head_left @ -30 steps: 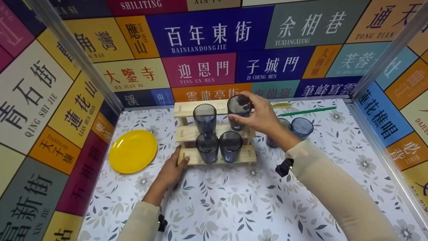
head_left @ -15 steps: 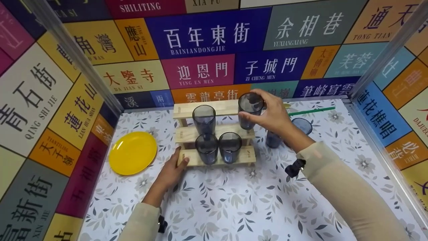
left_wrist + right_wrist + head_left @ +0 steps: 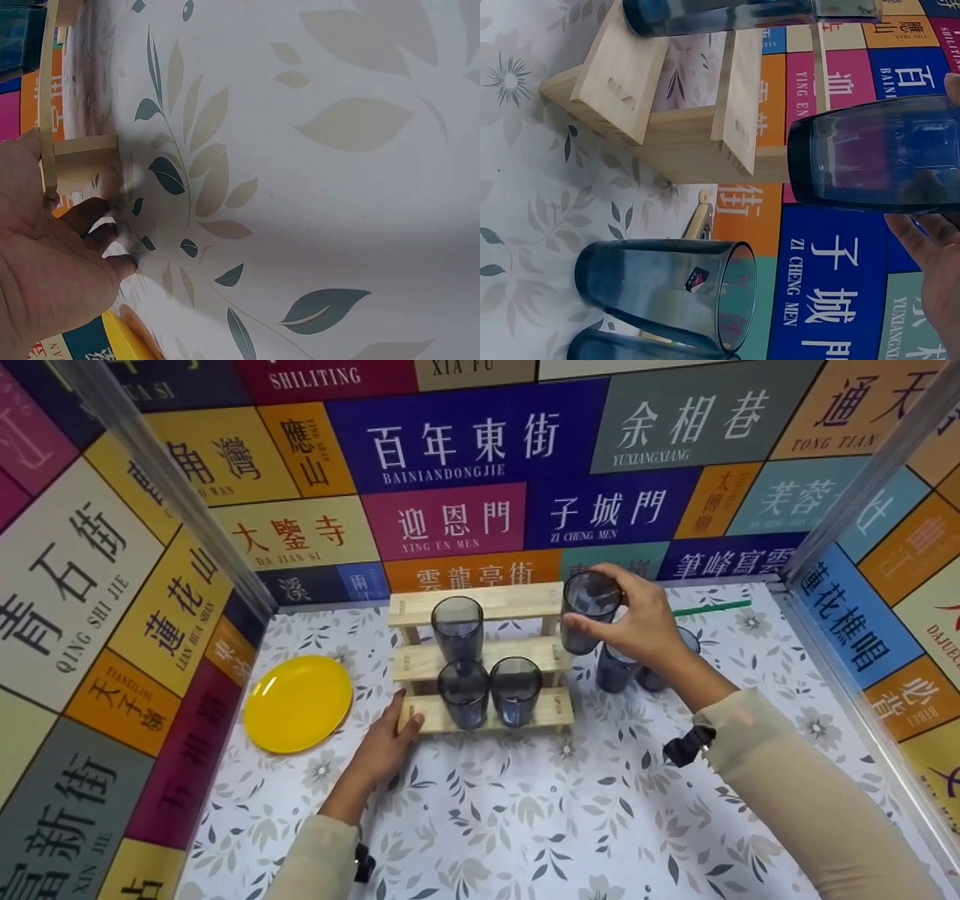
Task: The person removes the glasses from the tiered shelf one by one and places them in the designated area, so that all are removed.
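Observation:
My right hand (image 3: 646, 619) holds a dark tinted glass tumbler (image 3: 587, 611), thumb on the near side, fingers behind. In the right wrist view the raised tumbler (image 3: 877, 154) is apart from the wooden three-step rack (image 3: 517, 598), just off its right end. My left hand (image 3: 384, 741) grips the rack's lowest step at its left end; the left wrist view shows the thumb against the board (image 3: 49, 97) and fingers below. On the rack, one tumbler (image 3: 457, 626) stands on the left of the middle step, and two more, a left one (image 3: 463, 695) and a right one (image 3: 516, 691), on the lowest.
Two similar tumblers, a nearer one (image 3: 660, 285) and another beside it (image 3: 630, 346), stand on the table right of the rack, partly behind my right hand. A green stick (image 3: 716, 607) lies at the back right. A yellow plate (image 3: 298, 703) lies left; printed panels (image 3: 465, 435) enclose the table.
My right hand has carried the tumbler rightward from over the rack's right part to beyond its right end. My left hand keeps its grip on the rack.

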`<state>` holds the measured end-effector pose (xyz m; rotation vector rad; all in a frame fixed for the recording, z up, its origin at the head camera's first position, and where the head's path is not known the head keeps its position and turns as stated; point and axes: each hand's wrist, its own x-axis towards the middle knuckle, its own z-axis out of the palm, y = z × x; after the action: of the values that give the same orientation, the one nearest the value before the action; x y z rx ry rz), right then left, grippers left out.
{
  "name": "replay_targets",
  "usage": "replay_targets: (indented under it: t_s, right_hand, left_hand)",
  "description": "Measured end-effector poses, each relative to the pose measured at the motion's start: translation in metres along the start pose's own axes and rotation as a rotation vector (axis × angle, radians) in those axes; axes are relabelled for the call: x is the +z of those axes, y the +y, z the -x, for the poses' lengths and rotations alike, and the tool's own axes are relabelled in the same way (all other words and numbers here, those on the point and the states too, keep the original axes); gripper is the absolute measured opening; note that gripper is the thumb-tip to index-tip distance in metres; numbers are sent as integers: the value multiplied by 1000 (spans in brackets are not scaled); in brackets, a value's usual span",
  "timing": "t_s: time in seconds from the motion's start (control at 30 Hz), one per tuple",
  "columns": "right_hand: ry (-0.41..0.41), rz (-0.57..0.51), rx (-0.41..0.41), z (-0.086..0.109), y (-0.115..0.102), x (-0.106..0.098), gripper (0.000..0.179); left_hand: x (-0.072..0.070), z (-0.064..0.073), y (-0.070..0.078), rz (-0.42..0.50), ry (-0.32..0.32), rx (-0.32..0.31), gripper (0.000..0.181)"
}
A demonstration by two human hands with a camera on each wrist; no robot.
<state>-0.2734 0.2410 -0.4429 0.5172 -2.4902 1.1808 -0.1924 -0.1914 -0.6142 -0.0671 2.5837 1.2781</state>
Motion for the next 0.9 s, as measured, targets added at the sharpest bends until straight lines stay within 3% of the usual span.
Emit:
replay_targets:
  t_s: [0.3, 0.9]
  right_hand:
    - [19, 7, -1, 12, 6, -15, 78]
    - [28, 27, -46, 40, 14, -39, 79]
  left_hand:
    - [0, 0, 1, -4, 9, 31, 82]
    - [2, 0, 0, -4, 5, 21, 80]
